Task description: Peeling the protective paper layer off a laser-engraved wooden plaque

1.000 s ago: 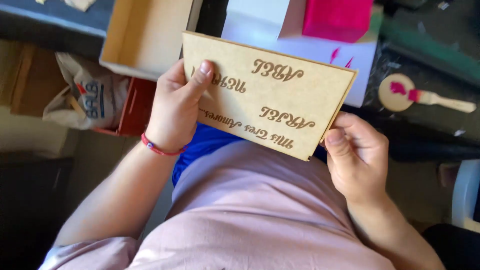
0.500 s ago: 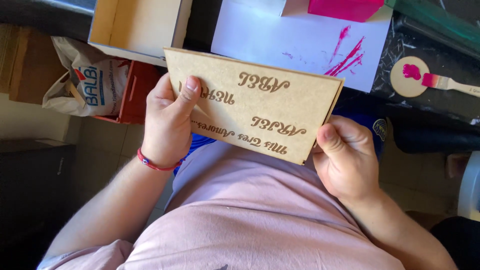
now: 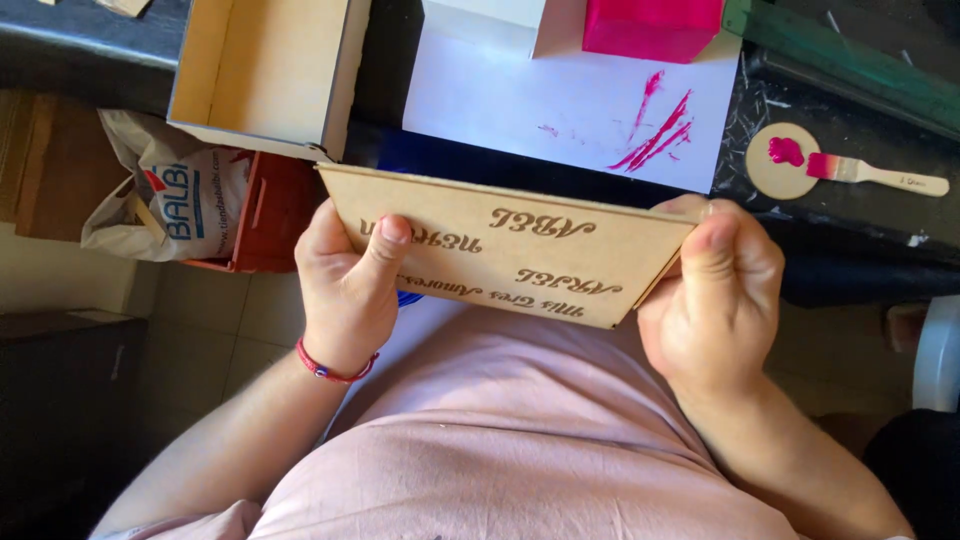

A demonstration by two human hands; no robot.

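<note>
You held the engraved wooden panel point(image 3: 510, 250) with both hands, left hand point(image 3: 345, 290) gripping one end, right hand point(image 3: 715, 295) clamping the other, above the counter point(image 3: 860, 230).

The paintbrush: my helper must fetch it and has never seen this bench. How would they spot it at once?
Start at the white sheet streaked with pink on the dark worktop, then look right. The paintbrush lies flat there, its pink bristles resting on a small round wooden disc. It alone has a slim pale handle.
</note>
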